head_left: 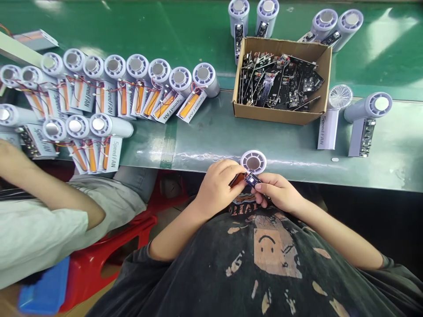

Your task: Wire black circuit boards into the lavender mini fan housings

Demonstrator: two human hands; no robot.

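Note:
At the front edge of the bench, my left hand point(216, 187) is closed around the handle part of a handheld fan, whose round ringed head point(253, 163) faces up. An orange piece point(237, 178) shows between its fingers, and thin wires run near the fingertips. My right hand point(279, 190) pinches a small black circuit board point(251, 179) between thumb and fingers, close against the fan. A bright white spot shows on the board. The fingers hide most of the handle, and I cannot tell whether the wires join the board.
A cardboard box point(280, 115) full of black circuit boards stands ahead. Several fans with open handles point(194, 105) line the left side. On the right are two more fans point(368, 108) and a small white piece point(335, 159). A co-worker's arm point(49, 180) reaches in at left.

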